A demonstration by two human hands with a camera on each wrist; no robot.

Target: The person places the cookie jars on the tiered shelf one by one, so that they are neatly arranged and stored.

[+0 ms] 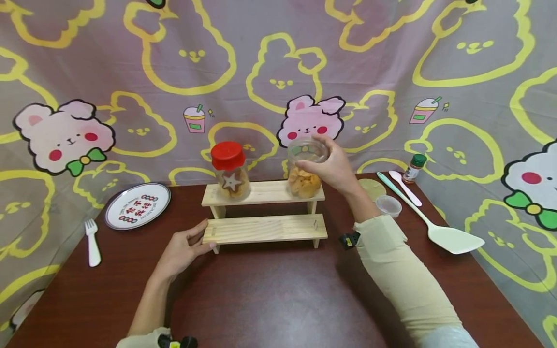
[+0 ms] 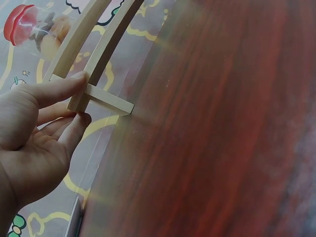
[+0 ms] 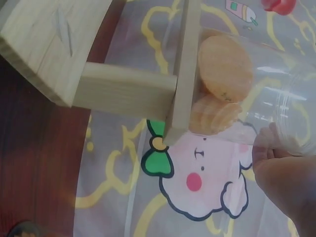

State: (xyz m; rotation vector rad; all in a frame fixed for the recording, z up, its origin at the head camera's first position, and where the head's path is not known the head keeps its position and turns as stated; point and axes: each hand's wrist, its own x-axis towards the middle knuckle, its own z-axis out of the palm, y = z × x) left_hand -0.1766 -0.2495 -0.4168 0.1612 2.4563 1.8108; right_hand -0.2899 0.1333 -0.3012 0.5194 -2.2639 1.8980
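A two-tier wooden rack (image 1: pixel 265 229) stands near the back of the table. My left hand (image 1: pixel 184 249) pinches the left end of its lower shelf, thumb on one face and fingers on the other, as the left wrist view shows. On the upper shelf's right end stands a clear plastic jar (image 1: pixel 304 169) with orange-yellow chips inside and no lid. My right hand (image 1: pixel 332 166) grips this jar around its rim. In the right wrist view the jar's base meets the shelf (image 3: pixel 183 74). A red-lidded jar (image 1: pixel 230 171) with a star on its side stands at the upper shelf's left.
On the left lie a white plate (image 1: pixel 138 205) and a white-handled fork (image 1: pixel 92 244). To the right are a spatula (image 1: pixel 452 239), a white spoon (image 1: pixel 404 187), a green-capped bottle (image 1: pixel 414 168), a small clear lid (image 1: pixel 388 206) and a yellowish disc (image 1: pixel 370 188). A patterned curtain (image 1: pixel 252 58) hangs behind.
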